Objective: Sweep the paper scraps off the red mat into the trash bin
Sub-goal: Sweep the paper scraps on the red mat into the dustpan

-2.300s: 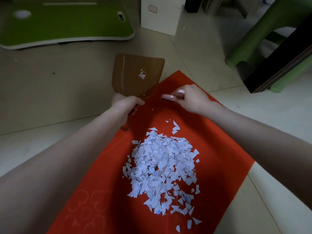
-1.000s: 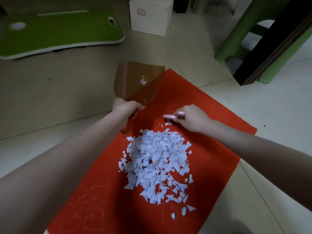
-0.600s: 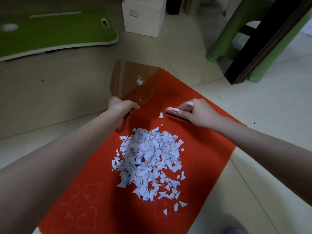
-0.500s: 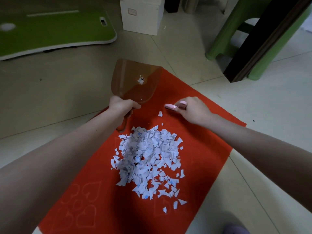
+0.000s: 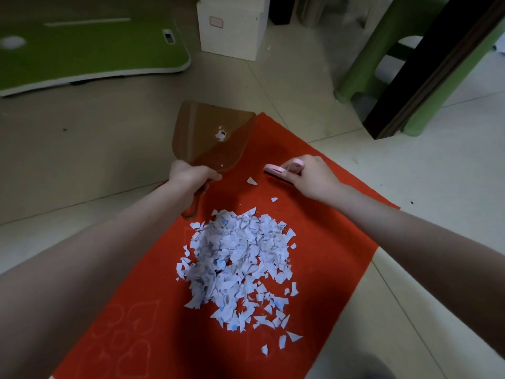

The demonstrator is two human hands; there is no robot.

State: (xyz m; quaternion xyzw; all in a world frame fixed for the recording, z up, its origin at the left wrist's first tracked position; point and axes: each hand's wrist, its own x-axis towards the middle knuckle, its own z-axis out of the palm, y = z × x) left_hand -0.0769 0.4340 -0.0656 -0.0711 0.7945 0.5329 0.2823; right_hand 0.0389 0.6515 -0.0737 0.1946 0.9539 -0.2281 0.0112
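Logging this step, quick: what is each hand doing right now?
The left hand is closed, gripping the dustpan by its handle.
The right hand is closed, holding the pink brush.

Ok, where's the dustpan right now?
Head view: the dustpan is at the far left edge of the red mat, its handle gripped by the left hand, beyond the paper pile.

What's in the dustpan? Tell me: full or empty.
Nearly empty: the dustpan holds only a small white speck; the scrap pile lies on the red mat.
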